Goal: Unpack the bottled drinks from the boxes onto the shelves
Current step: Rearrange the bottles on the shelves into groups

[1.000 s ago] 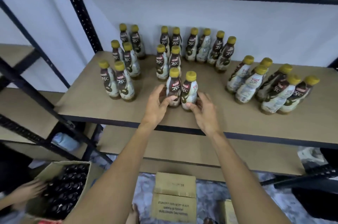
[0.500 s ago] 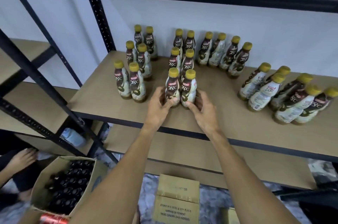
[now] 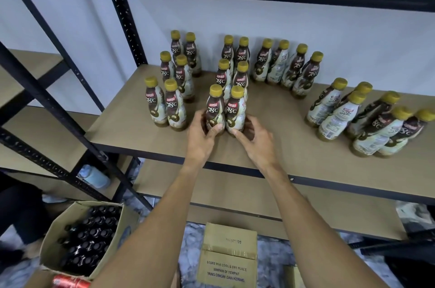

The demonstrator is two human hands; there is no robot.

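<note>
Your left hand (image 3: pixel 200 137) wraps the left front bottle (image 3: pixel 214 111), thumb across its label. Your right hand (image 3: pixel 256 144) cups the right front bottle (image 3: pixel 235 113) low at its base.

From the head view, the pair stands upright and touching near the front of the shelf (image 3: pixel 141 130), closing a double column that runs back to the wall. You're holding low, I'd say, to square them with the rows beside. Your right fingers slip behind the bottle, so that grip is probably firm, but it's hard to call.

Down below, an open box (image 3: pixel 89 236) shows only dark caps, and your left forearm cuts off its near corner. A sealed box (image 3: pixel 229 254) sits on the floor between your arms.
</note>
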